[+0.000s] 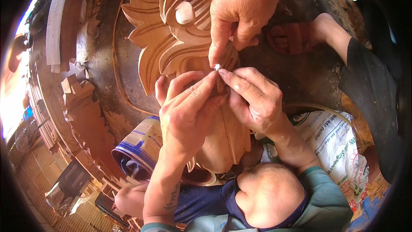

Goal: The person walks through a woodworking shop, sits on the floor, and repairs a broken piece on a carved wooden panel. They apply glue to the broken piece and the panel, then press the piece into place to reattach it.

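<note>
A large piece of carved wood point(151, 38), cut in flowing leaf-like curves, extends from the top of the view down toward my knees. My left hand point(184, 114) and my right hand point(257, 101) meet over its middle with fingertips pinched together. Between them is a small white piece point(217, 66), mostly covered by fingers. A co-worker's hand point(244, 10) reaches down from the top, its index fingertip right beside the white piece. On the carving's upper part rests a rounded white lump point(185, 13). My hands hide part of the wood's surface.
A blue-rimmed bucket point(137, 144) with dark cloth inside stands left of the carving. At right lie a printed white sack point(330, 141) and a co-worker's sandaled foot point(292, 36). A thin hose point(115, 56) curves along the floor. Wooden boards point(58, 21) line the left side.
</note>
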A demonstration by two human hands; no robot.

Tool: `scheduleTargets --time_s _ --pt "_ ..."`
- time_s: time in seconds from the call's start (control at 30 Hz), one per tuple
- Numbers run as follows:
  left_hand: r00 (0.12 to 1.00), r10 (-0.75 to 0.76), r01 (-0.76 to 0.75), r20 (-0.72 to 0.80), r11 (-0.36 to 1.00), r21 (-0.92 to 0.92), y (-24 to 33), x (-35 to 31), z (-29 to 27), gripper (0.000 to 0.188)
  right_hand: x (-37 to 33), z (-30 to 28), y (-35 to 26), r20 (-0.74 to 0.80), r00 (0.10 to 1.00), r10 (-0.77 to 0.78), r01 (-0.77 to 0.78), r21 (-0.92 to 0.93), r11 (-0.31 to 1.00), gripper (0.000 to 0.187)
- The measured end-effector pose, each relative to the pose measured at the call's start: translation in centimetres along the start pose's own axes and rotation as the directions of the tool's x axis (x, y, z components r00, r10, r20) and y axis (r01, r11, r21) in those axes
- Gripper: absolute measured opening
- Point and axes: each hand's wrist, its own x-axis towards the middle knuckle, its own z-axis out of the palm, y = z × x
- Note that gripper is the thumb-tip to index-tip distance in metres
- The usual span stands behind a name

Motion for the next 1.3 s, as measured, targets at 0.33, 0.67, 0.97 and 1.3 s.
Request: scheduleTargets --time_s 0.33,0.67,0.97,1.3 --pt "0.991 -0.051 0.056 0.125 0.998 -0.032 0.9 1.1 -1.3 0.026 -0.8 0.4 0.0 -0.052 0.997 -0.048 0.047 -0.016 0.999 0.046" --pt "0.983 -0.178 0.181 0.036 0.979 -0.09 1.5 0.7 -0.1 0.022 -1.6 2.1 0.2 -0.184 0.977 -0.109 0.09 -0.113 0.99 0.036" --pt "0.98 -0.197 0.194 -0.033 0.978 -0.072 1.7 0.3 0.7 0.022 -1.8 2.4 0.5 -0.227 0.968 -0.106 0.089 -0.085 0.992 0.038" --pt "0.997 -0.074 0.074 -0.008 0.994 0.074 2.0 1.1 0.3 0.019 -1.8 2.3 0.5 -0.241 0.965 -0.104 0.091 -0.067 0.994 0.045"
